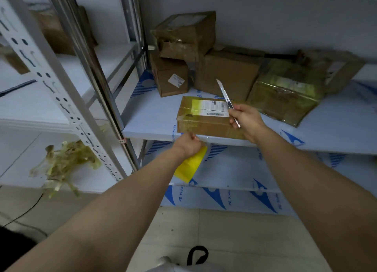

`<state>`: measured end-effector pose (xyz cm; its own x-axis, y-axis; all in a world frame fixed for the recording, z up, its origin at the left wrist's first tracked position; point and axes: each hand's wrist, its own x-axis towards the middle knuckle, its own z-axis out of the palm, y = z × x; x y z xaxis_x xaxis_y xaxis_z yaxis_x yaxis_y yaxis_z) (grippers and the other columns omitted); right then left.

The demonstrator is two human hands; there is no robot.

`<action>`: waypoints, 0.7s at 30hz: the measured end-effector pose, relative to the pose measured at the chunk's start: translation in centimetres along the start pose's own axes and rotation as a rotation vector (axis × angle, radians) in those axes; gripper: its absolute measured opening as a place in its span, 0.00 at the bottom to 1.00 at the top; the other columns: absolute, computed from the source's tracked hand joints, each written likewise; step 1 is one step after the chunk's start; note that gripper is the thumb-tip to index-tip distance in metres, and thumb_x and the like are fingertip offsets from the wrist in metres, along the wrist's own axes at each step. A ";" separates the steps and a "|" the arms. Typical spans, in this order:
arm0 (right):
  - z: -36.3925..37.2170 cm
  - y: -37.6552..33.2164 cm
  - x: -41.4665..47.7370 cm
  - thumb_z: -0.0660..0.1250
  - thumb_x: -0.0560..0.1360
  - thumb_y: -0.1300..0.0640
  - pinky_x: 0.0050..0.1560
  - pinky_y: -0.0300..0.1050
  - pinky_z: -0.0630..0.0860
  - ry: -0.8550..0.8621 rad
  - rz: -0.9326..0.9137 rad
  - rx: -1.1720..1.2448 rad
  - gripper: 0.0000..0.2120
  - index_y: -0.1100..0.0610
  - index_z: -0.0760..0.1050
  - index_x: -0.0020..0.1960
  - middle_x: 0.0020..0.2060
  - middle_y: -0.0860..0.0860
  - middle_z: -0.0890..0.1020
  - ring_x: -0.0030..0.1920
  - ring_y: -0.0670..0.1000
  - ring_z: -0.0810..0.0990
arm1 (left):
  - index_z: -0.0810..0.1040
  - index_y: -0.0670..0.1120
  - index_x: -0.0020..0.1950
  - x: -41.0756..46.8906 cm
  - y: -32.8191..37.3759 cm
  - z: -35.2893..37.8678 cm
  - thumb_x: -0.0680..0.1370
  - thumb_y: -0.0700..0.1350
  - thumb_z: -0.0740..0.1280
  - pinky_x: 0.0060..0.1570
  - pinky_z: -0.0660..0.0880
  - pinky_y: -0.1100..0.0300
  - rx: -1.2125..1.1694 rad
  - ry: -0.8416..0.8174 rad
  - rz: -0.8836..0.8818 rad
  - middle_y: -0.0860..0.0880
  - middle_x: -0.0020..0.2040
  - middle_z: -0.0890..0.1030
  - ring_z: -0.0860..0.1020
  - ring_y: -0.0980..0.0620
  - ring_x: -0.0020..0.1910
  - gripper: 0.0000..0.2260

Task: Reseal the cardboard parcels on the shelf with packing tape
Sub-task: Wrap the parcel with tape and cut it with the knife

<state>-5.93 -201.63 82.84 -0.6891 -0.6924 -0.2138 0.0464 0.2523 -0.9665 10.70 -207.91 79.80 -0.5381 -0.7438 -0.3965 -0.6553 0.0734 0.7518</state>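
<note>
A flat cardboard parcel (201,119) with a white label and yellowish tape lies at the front edge of the shelf (151,116). My right hand (247,120) grips a slim utility knife (225,97) over the parcel's right end, blade extended and pointing up and away. My left hand (188,145) is curled just below the parcel's front edge, holding a roll of yellow packing tape (189,166) that hangs under the shelf edge. A strip of tape appears to run from the roll up to the parcel.
Several more cardboard parcels (228,73) sit stacked at the back of the shelf, one wrapped in glossy tape (285,96) at the right. A tangle of used tape strips (65,163) hangs on the left rack's upright. A lower shelf (234,169) lies beneath.
</note>
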 end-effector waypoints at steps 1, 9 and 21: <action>-1.3 0.3 -0.3 0.65 0.78 0.61 0.23 0.36 0.64 0.029 0.021 0.023 0.03 0.59 0.76 0.45 0.33 0.52 0.75 0.28 0.46 0.70 | 0.73 0.42 0.59 -0.1 0.6 0.5 0.80 0.45 0.61 0.62 0.70 0.55 0.005 -0.018 0.008 0.43 0.57 0.76 0.74 0.45 0.57 0.10; -9.2 4.1 -0.7 0.64 0.79 0.58 0.16 0.31 0.58 0.331 0.155 -0.035 0.14 0.60 0.75 0.36 0.27 0.52 0.74 0.15 0.41 0.64 | 0.66 0.49 0.38 -0.7 4.5 4.3 0.77 0.45 0.66 0.48 0.67 0.60 -0.033 -0.146 0.057 0.47 0.46 0.72 0.69 0.49 0.46 0.11; -10.9 6.9 4.2 0.59 0.79 0.64 0.69 0.46 0.62 0.220 0.141 -0.666 0.23 0.61 0.65 0.73 0.71 0.62 0.66 0.70 0.61 0.66 | 0.71 0.48 0.43 -1.5 6.8 4.1 0.77 0.40 0.66 0.34 0.67 0.64 -0.093 -0.221 0.068 0.51 0.40 0.73 0.70 0.56 0.37 0.06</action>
<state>-16.33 -195.42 76.78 -0.8423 -0.4880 -0.2290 -0.2571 0.7371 -0.6249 4.94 -203.58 83.36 -0.6891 -0.5749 -0.4411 -0.5673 0.0492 0.8221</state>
